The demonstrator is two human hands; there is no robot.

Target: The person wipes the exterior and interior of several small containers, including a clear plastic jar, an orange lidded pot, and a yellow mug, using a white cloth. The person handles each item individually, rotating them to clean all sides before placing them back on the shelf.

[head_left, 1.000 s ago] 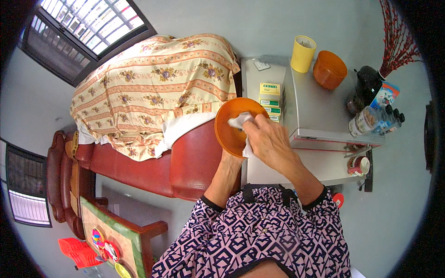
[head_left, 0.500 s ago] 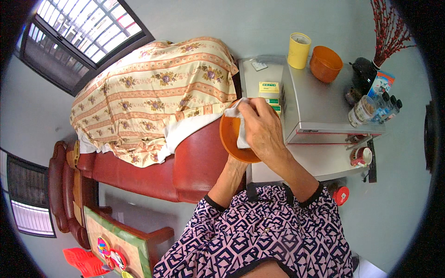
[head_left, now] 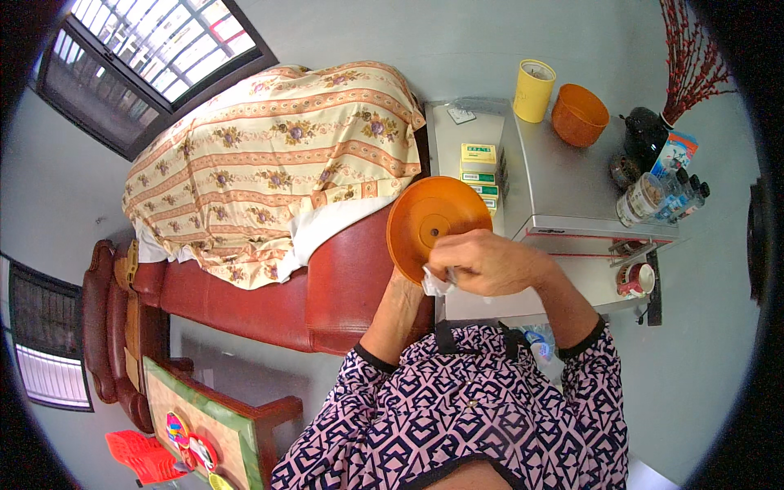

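A round orange bowl [head_left: 433,200] is tilted toward me, showing a ring and a small dark spot at its middle. From behind and below, my left hand [head_left: 400,290] supports it; the fingers are hidden by the bowl. My right hand [head_left: 486,263] is closed, pinching a crumpled white cloth [head_left: 437,282] against the near right rim. Most of the cloth is covered by the fingers.
At the right, a silver cabinet-like appliance [head_left: 563,180] carries a yellow canister [head_left: 534,91], a second orange bowl [head_left: 580,116], a dark vase, jars and bottles. Small boxes [head_left: 478,155] stand beside it on a white surface. A red sofa [head_left: 351,278] with a floral cover is at left.
My right hand has moved with the cloth from inside the bowl down to its near rim. The bowl has turned to face me more fully.
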